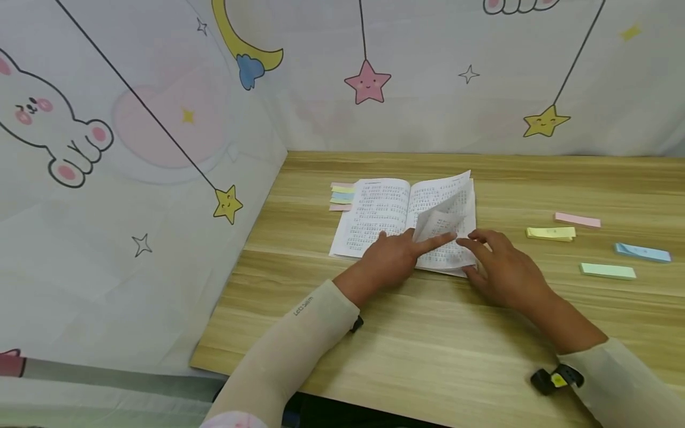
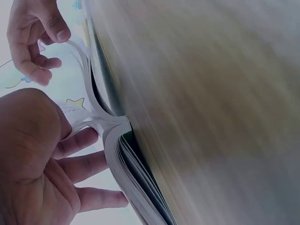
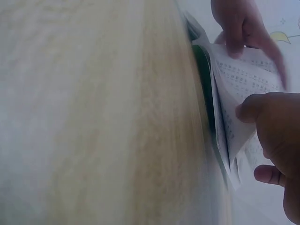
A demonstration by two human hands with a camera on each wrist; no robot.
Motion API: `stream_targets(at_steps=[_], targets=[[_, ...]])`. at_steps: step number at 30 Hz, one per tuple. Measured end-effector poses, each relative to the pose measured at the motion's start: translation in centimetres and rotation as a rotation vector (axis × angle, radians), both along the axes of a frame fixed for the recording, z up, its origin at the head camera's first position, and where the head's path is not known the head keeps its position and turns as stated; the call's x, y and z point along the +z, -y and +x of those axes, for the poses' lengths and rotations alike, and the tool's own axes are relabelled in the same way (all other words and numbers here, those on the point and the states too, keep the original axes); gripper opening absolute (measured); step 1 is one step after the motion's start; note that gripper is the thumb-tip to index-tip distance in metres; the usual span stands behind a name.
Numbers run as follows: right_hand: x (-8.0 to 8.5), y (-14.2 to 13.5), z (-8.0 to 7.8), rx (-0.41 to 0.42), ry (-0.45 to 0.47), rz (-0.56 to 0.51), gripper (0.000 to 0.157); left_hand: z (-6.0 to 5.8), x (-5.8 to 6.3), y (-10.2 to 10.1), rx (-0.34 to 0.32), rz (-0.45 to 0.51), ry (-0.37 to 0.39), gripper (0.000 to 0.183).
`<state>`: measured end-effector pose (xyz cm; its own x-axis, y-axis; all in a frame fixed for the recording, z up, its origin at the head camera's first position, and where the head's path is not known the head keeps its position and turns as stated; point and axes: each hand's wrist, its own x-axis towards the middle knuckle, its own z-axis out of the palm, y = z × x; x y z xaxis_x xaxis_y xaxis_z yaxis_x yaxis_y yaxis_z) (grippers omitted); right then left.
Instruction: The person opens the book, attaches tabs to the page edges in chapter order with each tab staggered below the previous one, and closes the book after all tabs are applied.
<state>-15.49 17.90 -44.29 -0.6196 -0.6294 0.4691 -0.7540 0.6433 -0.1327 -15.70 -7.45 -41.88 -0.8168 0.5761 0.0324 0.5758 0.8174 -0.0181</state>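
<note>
An open book (image 1: pixel 377 205) with printed pages lies on the table. Over its right side, a loose page (image 1: pixel 446 223) curls upward. My left hand (image 1: pixel 393 255) rests across the lower middle of the book, index finger stretched over the right page; in the left wrist view its other fingers (image 2: pixel 84 166) spread against the left pages. At the lower right corner is my right hand (image 1: pixel 505 267), thumb at the page edge and fingers loosely bent above it. In the right wrist view that thumb (image 3: pixel 246 110) overlaps the printed page (image 3: pixel 234 93).
Coloured sticky tabs (image 1: pixel 342 196) stick out from the book's left edge. To the right lie pink (image 1: pixel 578 220), yellow (image 1: pixel 550 233), blue (image 1: pixel 642 252) and green (image 1: pixel 608 271) strips of sticky notes. A patterned cloth wall (image 1: pixel 417 119) borders the wooden table (image 1: pixel 428 339) behind and on the left.
</note>
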Motion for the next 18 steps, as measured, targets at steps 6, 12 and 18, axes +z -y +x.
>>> stream_targets(at_steps=[6,12,18], targets=[[0.1,0.0,-0.1,0.04,0.011,0.043,0.025,-0.2,0.1,-0.3,0.049,-0.03,0.1,0.043],[0.6,0.4,-0.2,0.001,-0.026,-0.009,0.014,-0.4,0.2,-0.5,0.046,-0.008,0.101,0.052],[1.0,0.6,0.2,-0.117,0.044,-0.064,0.043,-0.4,-0.3,0.0,-0.003,0.015,-0.026,0.062]])
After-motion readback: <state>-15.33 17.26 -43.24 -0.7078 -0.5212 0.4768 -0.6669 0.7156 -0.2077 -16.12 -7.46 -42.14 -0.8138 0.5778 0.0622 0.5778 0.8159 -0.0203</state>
